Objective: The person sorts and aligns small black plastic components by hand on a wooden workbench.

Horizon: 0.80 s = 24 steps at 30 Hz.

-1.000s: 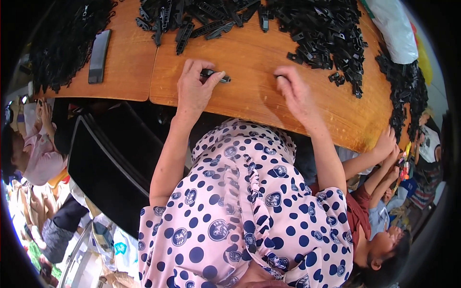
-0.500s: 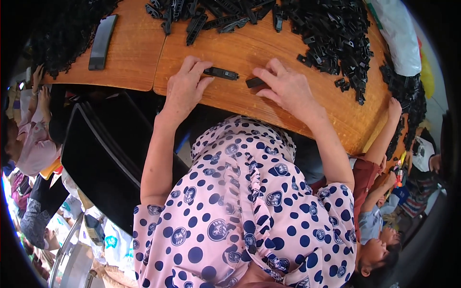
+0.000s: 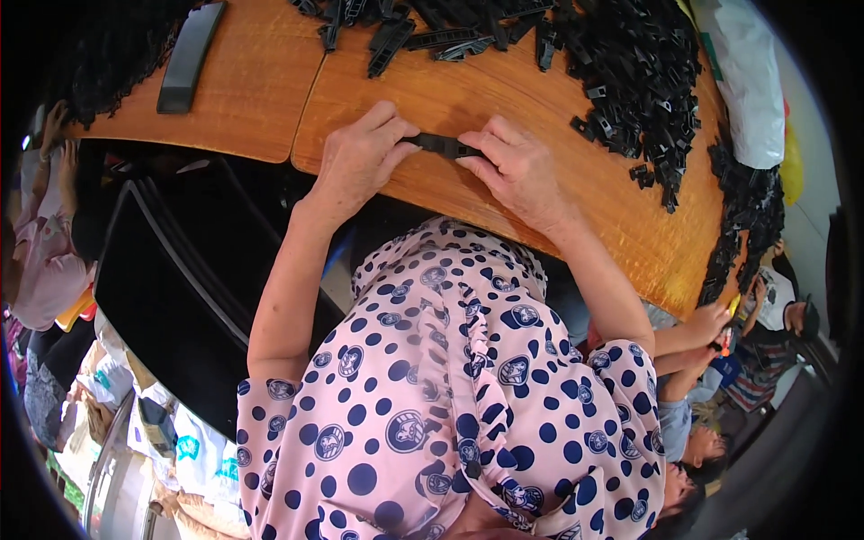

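Observation:
Over the near part of the wooden table, both hands meet at one spot in front of me. Between the fingertips of my left hand (image 3: 363, 155) is one end of a narrow, slotted black plastic piece (image 3: 436, 143). My right hand (image 3: 519, 164) pinches a shorter black plastic piece, mostly covered by its fingers, against the other end. The two pieces touch in line, but whether they are joined I cannot tell.
Long slotted black parts (image 3: 391, 45) lie at the table's far side. A heap of small black parts (image 3: 634, 81) spreads to the right, near a white bag (image 3: 749, 90). A dark flat bar (image 3: 191, 58) rests at left. Other people's hands (image 3: 706, 328) are at right.
My right hand has moved left with the short piece, closing the gap to the long piece. At right, the neighbouring person's arm has drawn back from the table edge.

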Each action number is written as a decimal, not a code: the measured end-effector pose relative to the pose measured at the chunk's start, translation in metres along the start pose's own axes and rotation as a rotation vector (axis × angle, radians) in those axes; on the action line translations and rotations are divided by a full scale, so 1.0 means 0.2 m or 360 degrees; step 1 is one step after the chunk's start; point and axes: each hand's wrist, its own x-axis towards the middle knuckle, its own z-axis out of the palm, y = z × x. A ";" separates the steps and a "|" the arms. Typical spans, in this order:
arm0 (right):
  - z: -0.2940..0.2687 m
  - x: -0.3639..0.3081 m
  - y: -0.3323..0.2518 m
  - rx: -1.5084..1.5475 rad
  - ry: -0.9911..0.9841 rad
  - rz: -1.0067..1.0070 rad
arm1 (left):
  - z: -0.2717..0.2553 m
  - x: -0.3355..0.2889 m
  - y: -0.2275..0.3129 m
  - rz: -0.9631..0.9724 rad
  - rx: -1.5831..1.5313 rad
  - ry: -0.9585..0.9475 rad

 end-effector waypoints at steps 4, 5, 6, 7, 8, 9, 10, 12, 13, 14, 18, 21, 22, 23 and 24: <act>0.00 0.02 0.03 -0.0015 0.0035 -0.0034 | -0.01 0.00 -0.01 0.0019 -0.0007 -0.0019; -0.01 0.02 0.04 -0.0009 0.0007 -0.0036 | 0.00 0.00 -0.01 0.0017 -0.0011 -0.0019; -0.01 0.02 0.04 -0.0003 -0.0019 -0.0039 | 0.00 0.00 -0.01 0.0032 -0.0015 -0.0022; -0.01 0.02 0.04 -0.0002 -0.0020 -0.0036 | 0.00 0.00 0.00 0.0048 -0.0018 -0.0025; -0.01 0.02 0.04 0.0001 -0.0013 -0.0055 | 0.00 0.00 -0.01 0.0049 -0.0019 -0.0031; -0.01 0.02 0.04 0.0005 -0.0006 -0.0073 | 0.00 0.00 -0.01 0.0047 -0.0015 -0.0022; -0.02 0.02 0.04 0.0007 -0.0001 -0.0067 | 0.00 0.00 0.00 0.0046 -0.0009 -0.0014; -0.03 0.01 0.04 -0.0008 -0.0073 -0.0079 | 0.01 0.01 0.00 0.0048 0.0001 -0.0018; -0.03 0.01 0.05 -0.0007 -0.0065 -0.0074 | 0.01 0.01 0.01 0.0049 0.0009 -0.0018; -0.03 0.01 0.06 0.0023 -0.0095 -0.0063 | 0.01 0.01 0.01 0.0056 0.0015 -0.0026; 0.07 0.05 0.05 0.0092 -0.0067 -0.0077 | 0.02 0.04 -0.03 0.0114 0.0006 -0.0044; 0.13 0.09 0.07 0.0027 -0.0026 -0.0042 | 0.02 0.06 -0.06 0.0122 0.0038 -0.0078; 0.11 0.06 0.08 0.0009 0.0005 -0.0025 | 0.01 0.06 -0.06 0.0040 0.0051 -0.0111; 0.10 0.05 0.08 -0.0085 0.0045 -0.0059 | 0.01 0.05 -0.05 0.0020 0.0104 -0.0145; 0.10 0.04 0.09 -0.0177 0.0084 -0.0095 | 0.00 0.05 -0.04 0.0036 0.0120 -0.0147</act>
